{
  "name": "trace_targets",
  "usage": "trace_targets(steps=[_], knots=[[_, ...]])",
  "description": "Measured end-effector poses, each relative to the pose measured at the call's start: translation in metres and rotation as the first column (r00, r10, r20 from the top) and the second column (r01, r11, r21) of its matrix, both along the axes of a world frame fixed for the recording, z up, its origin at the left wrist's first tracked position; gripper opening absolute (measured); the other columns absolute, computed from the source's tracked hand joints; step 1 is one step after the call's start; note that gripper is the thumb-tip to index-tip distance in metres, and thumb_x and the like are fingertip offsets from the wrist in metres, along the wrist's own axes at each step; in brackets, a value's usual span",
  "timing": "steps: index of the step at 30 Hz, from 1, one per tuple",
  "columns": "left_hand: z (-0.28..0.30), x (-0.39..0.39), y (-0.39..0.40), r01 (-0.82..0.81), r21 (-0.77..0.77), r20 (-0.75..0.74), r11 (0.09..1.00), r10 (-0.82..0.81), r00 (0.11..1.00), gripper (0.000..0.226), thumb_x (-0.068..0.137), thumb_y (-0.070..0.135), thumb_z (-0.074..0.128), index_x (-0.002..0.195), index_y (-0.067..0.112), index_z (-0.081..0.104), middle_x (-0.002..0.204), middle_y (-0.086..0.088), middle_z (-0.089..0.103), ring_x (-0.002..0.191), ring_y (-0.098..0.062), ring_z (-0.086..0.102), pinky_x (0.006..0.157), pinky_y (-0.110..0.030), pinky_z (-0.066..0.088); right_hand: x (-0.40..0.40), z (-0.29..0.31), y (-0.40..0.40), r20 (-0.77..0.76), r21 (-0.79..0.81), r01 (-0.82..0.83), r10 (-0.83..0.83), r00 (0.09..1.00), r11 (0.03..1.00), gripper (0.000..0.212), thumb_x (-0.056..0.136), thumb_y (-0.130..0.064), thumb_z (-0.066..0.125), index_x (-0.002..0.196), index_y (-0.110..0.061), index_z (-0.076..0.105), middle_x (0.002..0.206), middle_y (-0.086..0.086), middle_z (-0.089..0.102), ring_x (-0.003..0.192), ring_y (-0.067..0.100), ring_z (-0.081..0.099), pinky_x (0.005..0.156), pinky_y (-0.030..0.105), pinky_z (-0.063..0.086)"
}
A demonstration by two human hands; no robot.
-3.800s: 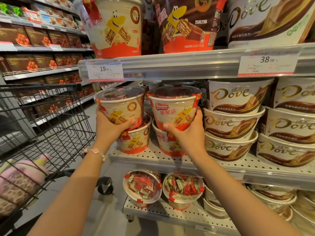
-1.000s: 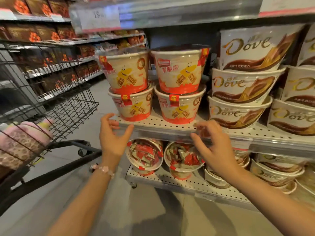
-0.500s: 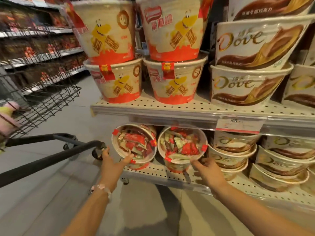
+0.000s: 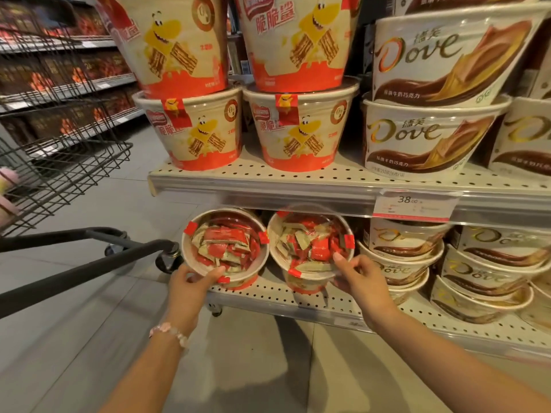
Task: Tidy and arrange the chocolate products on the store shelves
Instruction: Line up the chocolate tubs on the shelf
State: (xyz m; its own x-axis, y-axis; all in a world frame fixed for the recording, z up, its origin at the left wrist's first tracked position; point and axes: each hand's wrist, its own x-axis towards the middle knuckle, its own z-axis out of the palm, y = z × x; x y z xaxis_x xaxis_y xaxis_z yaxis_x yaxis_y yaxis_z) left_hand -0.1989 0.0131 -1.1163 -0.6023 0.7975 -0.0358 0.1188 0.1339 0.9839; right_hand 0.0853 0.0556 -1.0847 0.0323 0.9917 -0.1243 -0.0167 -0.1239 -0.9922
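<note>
The shelving (image 4: 328, 186) is filling most of the view, its upper board carrying two stacks of wafer tubs (image 4: 286, 129) at the left and brown-and-cream chocolate tubs (image 4: 426, 135) beside them to the right, with a price tag (image 4: 413, 205) clipped on the front rail. A shopping cart (image 4: 59, 144) is standing well to the left in the aisle, its dark handle bar (image 4: 89, 263) reaching almost to the lower shelf's corner. On the lower shelf (image 4: 298, 296) two clear-lidded tubs of wrapped wafers are sitting side by side at the front edge, tipped so their lids are facing out. The left hand (image 4: 190, 286) is cupping the near rim of the left tub (image 4: 225, 245), fingers curling under it and the thumb lying across the rim. The right hand (image 4: 362, 278) is gripping the right tub (image 4: 310, 245) at its right side, thumb tip pressing on the lid and fingers wrapping round the wall; how far they reach behind I cannot tell. Both tubs are probably about to be straightened or pulled forward together. The risk is that, handled one-handed by the rim, a tilted tub is apt to slip off the front edge onto the floor, or its taped lid could pop under the thumb. The right tub could also be nudging the low chocolate tubs (image 4: 399, 263) just beside it out of line.
</note>
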Motion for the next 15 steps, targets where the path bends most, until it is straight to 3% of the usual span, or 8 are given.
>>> trace_targets(steps=[2, 4, 5, 7, 9, 12, 15], knots=[[0.005, 0.002, -0.004, 0.001, 0.072, -0.007, 0.997, -0.001, 1.000, 0.034, 0.068, 0.019, 0.082, 0.097, 0.018, 0.065, 0.089, 0.002, 0.070, 0.079, -0.011, 0.067, 0.063, -0.027, 0.054, 0.002, 0.006, -0.001, 0.036, 0.093, -0.051, 0.048, 0.998, 0.994, 0.032, 0.087, -0.027, 0.063, 0.068, -0.007, 0.046, 0.090, 0.025, 0.063, 0.086, 0.035, 0.065, 0.079, 0.047, 0.057], [0.010, 0.006, -0.005, 0.028, 0.101, -0.023, 0.994, -0.025, 0.999, 0.034, 0.067, 0.016, 0.082, 0.097, 0.016, 0.065, 0.088, 0.000, 0.071, 0.077, -0.012, 0.067, 0.061, -0.027, 0.054, 0.000, 0.011, -0.002, 0.067, 0.139, -0.073, 0.064, 0.996, 0.988, 0.034, 0.088, -0.026, 0.062, 0.066, -0.008, 0.043, 0.083, 0.024, 0.060, 0.081, 0.038, 0.062, 0.078, 0.052, 0.056], [0.012, 0.006, -0.005, 0.039, 0.114, -0.020, 0.993, -0.037, 0.999, 0.033, 0.067, 0.016, 0.082, 0.096, 0.014, 0.065, 0.089, -0.002, 0.071, 0.079, -0.016, 0.068, 0.062, -0.029, 0.054, -0.001, 0.013, -0.001, 0.057, 0.145, -0.062, 0.054, 0.997, 0.988, 0.035, 0.088, -0.025, 0.062, 0.065, -0.008, 0.042, 0.077, 0.019, 0.059, 0.076, 0.034, 0.061, 0.074, 0.051, 0.057], [0.020, 0.004, -0.005, 0.044, 0.135, 0.007, 0.990, -0.046, 0.999, 0.032, 0.068, 0.018, 0.081, 0.094, 0.013, 0.064, 0.093, -0.004, 0.071, 0.084, -0.018, 0.069, 0.066, -0.032, 0.057, -0.003, 0.016, 0.003, -0.016, 0.127, -0.015, 0.018, 1.000, 0.992, 0.033, 0.090, -0.026, 0.060, 0.066, -0.009, 0.044, 0.068, 0.005, 0.059, 0.071, 0.021, 0.062, 0.062, 0.034, 0.058], [0.031, 0.003, -0.006, 0.058, 0.148, 0.010, 0.987, -0.060, 0.998, 0.032, 0.066, 0.026, 0.081, 0.089, 0.014, 0.064, 0.093, -0.005, 0.071, 0.083, -0.018, 0.070, 0.066, -0.033, 0.057, -0.004, 0.023, 0.009, -0.078, 0.086, 0.012, -0.006, 0.997, 0.996, 0.029, 0.092, -0.026, 0.057, 0.077, -0.001, 0.053, 0.070, 0.003, 0.062, 0.068, 0.014, 0.066, 0.057, 0.021, 0.054], [0.051, 0.002, -0.003, 0.099, 0.161, 0.050, 0.982, -0.108, 0.993, 0.031, 0.057, 0.041, 0.081, 0.067, 0.017, 0.064, 0.071, -0.008, 0.069, 0.057, -0.017, 0.066, 0.054, -0.028, 0.052, -0.006, 0.035, 0.017, -0.098, 0.023, 0.001, 0.001, 0.995, 1.000, 0.033, 0.093, -0.024, 0.056, 0.090, 0.009, 0.058, 0.075, 0.008, 0.065, 0.068, 0.014, 0.068, 0.053, 0.018, 0.055], [0.065, -0.001, 0.011, 0.089, 0.152, 0.205, 0.984, -0.120, 0.971, 0.058, 0.053, 0.034, 0.081, 0.088, -0.007, 0.061, 0.077, -0.021, 0.063, 0.056, -0.021, 0.065, 0.049, -0.022, 0.052, -0.008, 0.048, 0.026, -0.169, -0.060, -0.006, -0.004, 0.986, 0.998, 0.025, 0.093, -0.017, 0.055, 0.078, 0.003, 0.058, 0.062, 0.006, 0.067, 0.058, 0.016, 0.069, 0.047, 0.017, 0.052]])
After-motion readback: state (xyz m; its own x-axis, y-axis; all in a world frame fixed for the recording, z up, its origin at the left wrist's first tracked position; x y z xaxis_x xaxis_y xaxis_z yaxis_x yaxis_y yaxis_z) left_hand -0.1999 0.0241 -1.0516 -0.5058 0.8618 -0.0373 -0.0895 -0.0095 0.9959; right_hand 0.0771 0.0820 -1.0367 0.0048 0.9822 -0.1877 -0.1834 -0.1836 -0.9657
